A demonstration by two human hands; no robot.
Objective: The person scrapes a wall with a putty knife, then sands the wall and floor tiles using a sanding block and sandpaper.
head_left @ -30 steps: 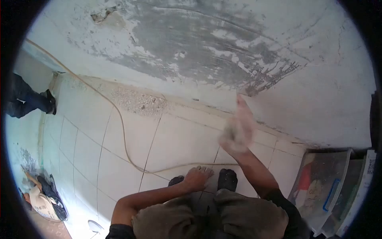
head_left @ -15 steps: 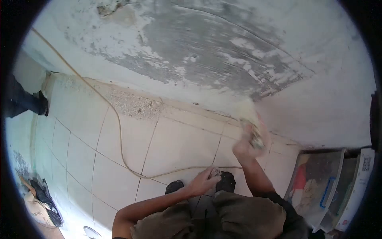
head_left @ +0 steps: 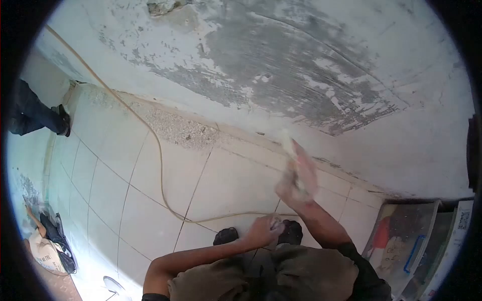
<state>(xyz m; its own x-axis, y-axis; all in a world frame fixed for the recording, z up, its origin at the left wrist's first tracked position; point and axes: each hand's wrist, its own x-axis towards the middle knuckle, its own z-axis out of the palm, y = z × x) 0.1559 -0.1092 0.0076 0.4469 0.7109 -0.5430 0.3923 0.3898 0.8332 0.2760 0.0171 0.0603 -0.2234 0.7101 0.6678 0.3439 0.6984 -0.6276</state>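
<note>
My right hand [head_left: 295,186] is closed around a brush-like tool [head_left: 292,148] with pale bristles, blurred by motion, close to the foot of the wall. Above it the wall [head_left: 427,120] has a large grey scraped patch [head_left: 271,60] with ragged white edges. Low in front of my knees, my left hand [head_left: 266,230] is curled beside my shoe [head_left: 291,232]; a small greyish thing seems to be in its fingers, too unclear to name.
A yellowish hose [head_left: 161,170] runs across the tiled floor [head_left: 150,215]. Crumbled debris [head_left: 186,133] lies along the wall base. Plastic drawers [head_left: 401,241] stand at right. Another person's leg [head_left: 37,113] shows at left, with a sack [head_left: 45,251] below.
My right hand and its tool have moved left and slightly down, away from the grey patch. My left hand has curled in more. The whole view has shifted slightly.
</note>
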